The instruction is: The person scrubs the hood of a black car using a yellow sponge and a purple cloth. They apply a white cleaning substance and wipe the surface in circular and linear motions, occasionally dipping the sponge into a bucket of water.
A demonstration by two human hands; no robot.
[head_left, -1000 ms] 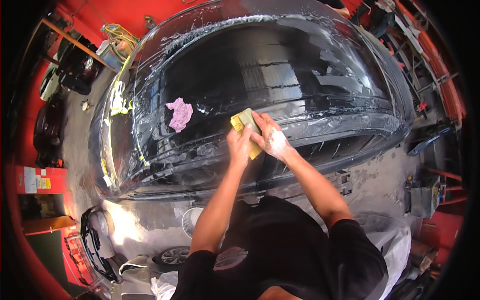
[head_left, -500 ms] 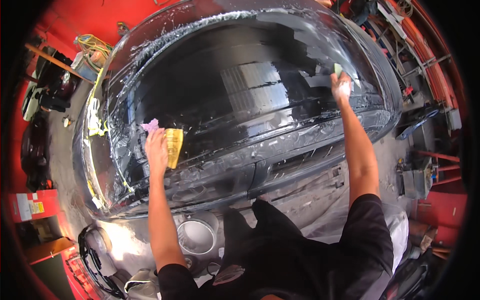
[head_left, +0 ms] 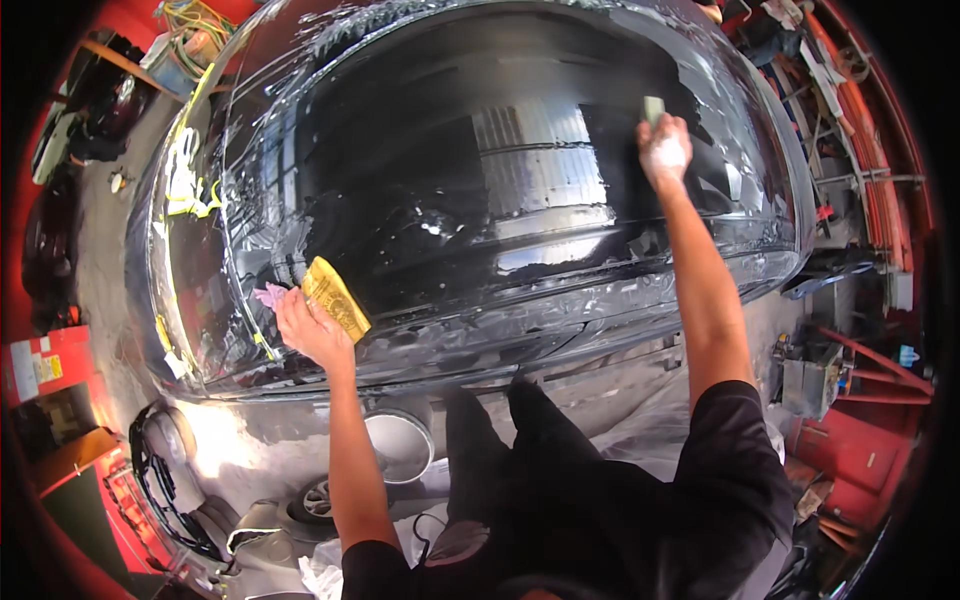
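A dark car roof, wet and streaked with whitish suds, spreads out in front of me. My right hand, foam on its back, is closed around a pale green pad on the far right part of the roof. At the near left of the roof, my left hand is closed on a yellow printed sheet, which sticks out to its right at a tilt. A crumpled pinkish-purple cloth shows at the left side of that hand; how it is held is hidden.
Yellow tape and white paper hang along the car's left end. A pale bucket and a wheel are on the floor by my legs. Metal racks line the right, a red cabinet the left.
The view has shifted. My right hand has moved left and farther across the roof with the pad. My left hand is closer to the near edge, and the yellow sheet has tilted.
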